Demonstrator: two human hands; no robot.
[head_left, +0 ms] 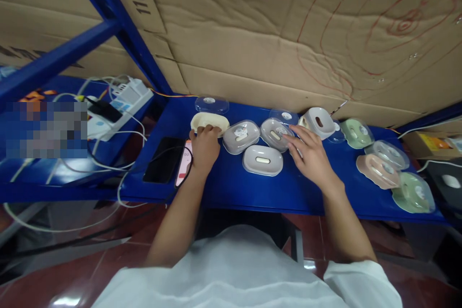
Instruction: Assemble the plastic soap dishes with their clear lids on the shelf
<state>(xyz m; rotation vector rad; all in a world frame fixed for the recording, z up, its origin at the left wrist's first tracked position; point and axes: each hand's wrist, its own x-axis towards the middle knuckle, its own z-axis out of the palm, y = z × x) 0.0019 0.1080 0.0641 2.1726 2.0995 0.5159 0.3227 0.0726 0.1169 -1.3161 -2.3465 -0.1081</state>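
Observation:
My left hand (206,147) rests at the front edge of a cream oval dish (207,119); its fingers are bent over the rim, and whether they grip it is unclear. My right hand (306,153) is open, fingers spread, its fingertips by the right edge of a grey oval box with a clear cover (273,127). Another covered grey box (236,145) lies between the hands. In front of them sits a grey oval box with a pale slot (263,165). Behind my right hand stands a white-grey container with a dark oval opening (323,122).
Clear lids (212,107) lie at the back of the blue shelf (231,192). Green (355,139) and pink (373,172) boxes are at the right. A black phone (162,163), a lit phone (183,168) and cables are at the left. Cardboard (234,48) stands behind.

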